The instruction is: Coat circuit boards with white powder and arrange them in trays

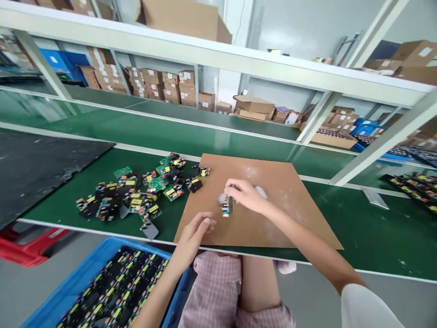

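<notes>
My right hand (241, 193) pinches a small circuit board (227, 207) with parts mounted on it, held over the brown cardboard sheet (273, 223). Whitish patches (260, 191) lie on the sheet beside and behind that hand; what they are I cannot make out. To the left, near the sheet's front left edge, my left hand (200, 230) hovers with bent fingers apart and nothing in them. A loose heap of circuit boards (143, 196) with yellow and black parts spreads over the green table left of the sheet.
A blue crate (102, 248) packed with rows of boards stands below the table edge at left. A red stool (30, 248) is beside it. A black mat (44, 164) covers the table's left end. Shelf posts (319, 117) rise behind, and a flat silver piece (375, 198) lies right.
</notes>
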### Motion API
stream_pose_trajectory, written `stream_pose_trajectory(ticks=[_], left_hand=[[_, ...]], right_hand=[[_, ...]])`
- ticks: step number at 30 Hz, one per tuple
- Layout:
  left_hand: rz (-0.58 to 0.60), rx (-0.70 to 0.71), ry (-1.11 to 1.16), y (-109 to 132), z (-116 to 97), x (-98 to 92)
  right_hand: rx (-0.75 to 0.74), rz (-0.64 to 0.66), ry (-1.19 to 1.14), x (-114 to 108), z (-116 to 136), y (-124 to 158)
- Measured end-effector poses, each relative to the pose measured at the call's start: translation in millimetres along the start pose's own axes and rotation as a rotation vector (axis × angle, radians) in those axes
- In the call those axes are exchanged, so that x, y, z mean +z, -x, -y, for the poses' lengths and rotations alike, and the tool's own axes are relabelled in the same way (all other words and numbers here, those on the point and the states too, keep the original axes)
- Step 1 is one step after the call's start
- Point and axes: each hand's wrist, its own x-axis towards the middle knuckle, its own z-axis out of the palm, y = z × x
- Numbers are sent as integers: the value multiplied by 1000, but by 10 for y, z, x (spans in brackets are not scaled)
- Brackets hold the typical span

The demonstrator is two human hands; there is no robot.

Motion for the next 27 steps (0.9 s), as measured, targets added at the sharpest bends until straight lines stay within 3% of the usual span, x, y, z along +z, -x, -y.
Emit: stream_pose_trajectory(ticks=[3, 5, 8, 12, 18, 21, 27], left_hand=[[306, -142, 169, -503, -199, 340], [478, -265, 286, -790, -308, 620], [580, -378, 400, -1114, -375, 996], [465, -344, 530, -1412, -298, 1285], [258, -230, 551, -1562, -189, 1279], [264, -285, 603, -1505, -193, 1266], [191, -532, 628, -1399, -189, 1339]], right_hand=[[27, -139, -268, -421, -79, 252], [-9, -273, -268, -603, -170, 390], [-66, -449, -140, -774, -332, 536], [-99, -450, 88, -885, -599, 596], [-49, -538, 101, -818, -937, 568], [-101, -565, 78, -703, -931, 616], [-296, -807, 242, -561, -802, 656]])
